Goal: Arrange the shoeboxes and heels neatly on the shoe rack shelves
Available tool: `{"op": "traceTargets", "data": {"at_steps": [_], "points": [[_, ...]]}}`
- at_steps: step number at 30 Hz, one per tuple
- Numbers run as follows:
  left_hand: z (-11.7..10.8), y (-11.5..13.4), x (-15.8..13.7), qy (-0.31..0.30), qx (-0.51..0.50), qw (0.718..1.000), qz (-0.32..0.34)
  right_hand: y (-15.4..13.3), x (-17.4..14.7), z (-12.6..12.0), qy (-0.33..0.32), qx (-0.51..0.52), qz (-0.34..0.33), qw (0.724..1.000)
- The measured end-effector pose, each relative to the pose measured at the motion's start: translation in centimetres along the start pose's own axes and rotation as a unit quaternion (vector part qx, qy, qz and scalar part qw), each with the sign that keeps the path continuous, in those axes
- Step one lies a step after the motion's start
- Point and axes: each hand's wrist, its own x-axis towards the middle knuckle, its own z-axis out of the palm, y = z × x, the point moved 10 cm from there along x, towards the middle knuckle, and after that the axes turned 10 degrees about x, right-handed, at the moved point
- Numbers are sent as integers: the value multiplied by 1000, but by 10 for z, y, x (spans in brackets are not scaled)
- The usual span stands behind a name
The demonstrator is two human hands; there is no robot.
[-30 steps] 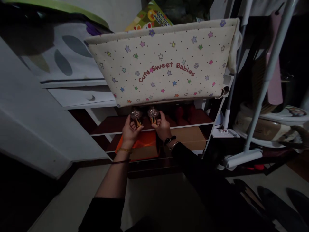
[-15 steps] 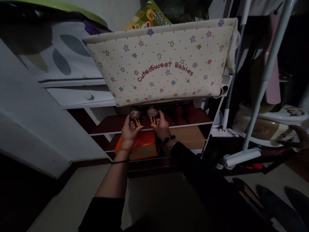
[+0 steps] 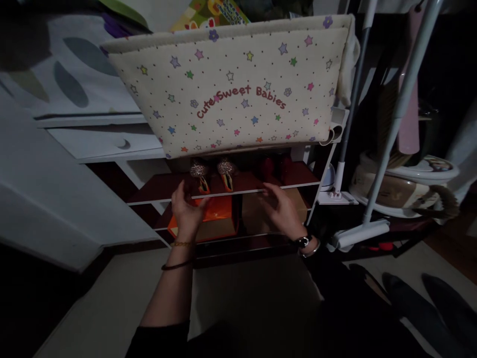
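Two glittery high-heeled shoes stand side by side on the dark red shelf (image 3: 246,182), heels toward me. The left glittery shoe (image 3: 199,170) is nearest to my left hand (image 3: 187,209), which is open with thumb and fingers apart just below and left of it. Beside it sits the right glittery shoe (image 3: 226,171). My right hand (image 3: 281,209) is open and empty, in front of the shelf edge and the brown box (image 3: 253,211). Farther right on the same shelf is a pair of dark red shoes (image 3: 266,169), partly in shadow.
A cream fabric basket (image 3: 238,117) with printed stars overhangs the shelf from above. An orange box (image 3: 219,211) lies on the shelf below. To the right stand a mop (image 3: 337,191), a squeegee-like floor tool (image 3: 361,233) and stacked basins (image 3: 395,194). Dark shoes (image 3: 406,303) lie on the floor.
Both hands have let go of the glittery shoes, which now stand on the shelf. My right hand has moved right and my left hand slightly down and left. The view has shifted a little.
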Motion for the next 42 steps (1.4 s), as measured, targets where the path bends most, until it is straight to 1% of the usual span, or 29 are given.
{"op": "traceTargets", "data": {"at_steps": [2,4,6,8,10,12,15,17,19,22,24,26,28,30,31,32,34,36,38,40,42], "points": [[-18,13,-15,25,-2,1000,-13,-12,-5,-24,4,-11,0,1000],[-28,29,-34,27,-38,998,-29,-21,-11,-42,8,-19,8,1000],[-31,45,-58,15,-89,995,-49,-25,-19,-53,11,-23,23,999],[-24,62,-81,-19,-120,990,-69,-24,-28,-59,17,-23,38,999],[-8,82,-102,-86,-131,985,-73,-19,-38,-59,16,-17,52,998],[11,105,-119,-169,-141,974,-54,-11,-47,-52,-2,-17,69,997],[37,138,-142,-294,-156,943,-1,4,-60,-31,-58,-18,106,993],[52,152,-159,-364,-156,918,28,14,-70,-17,-91,-13,134,987],[63,156,-173,-402,-153,902,36,25,-81,-6,-106,3,162,981],[71,155,-190,-416,-157,895,33,38,-99,4,-114,23,191,975],[74,154,-199,-433,-165,886,33,46,-109,5,-123,24,205,971],[76,152,-207,-466,-175,867,26,54,-116,3,-129,35,227,965],[77,147,-210,-490,-179,853,8,63,-119,-2,-117,78,263,955],[77,140,-205,-484,-183,855,-20,71,-120,-6,-86,154,310,934],[77,137,-201,-475,-192,858,-37,74,-121,-5,-70,203,336,917],[77,136,-198,-466,-210,858,-57,75,-121,-4,-55,255,360,896],[79,135,-194,-453,-272,842,-110,72,-119,3,-31,359,393,846],[80,139,-191,-434,-359,808,-175,63,-114,8,-14,436,403,804],[78,147,-187,-407,-450,761,-230,51,-106,11,-11,485,402,777],[72,161,-182,-382,-525,715,-260,36,-99,12,-19,515,396,760],[60,176,-176,-364,-580,678,-267,18,-92,10,-31,536,380,753]]}}
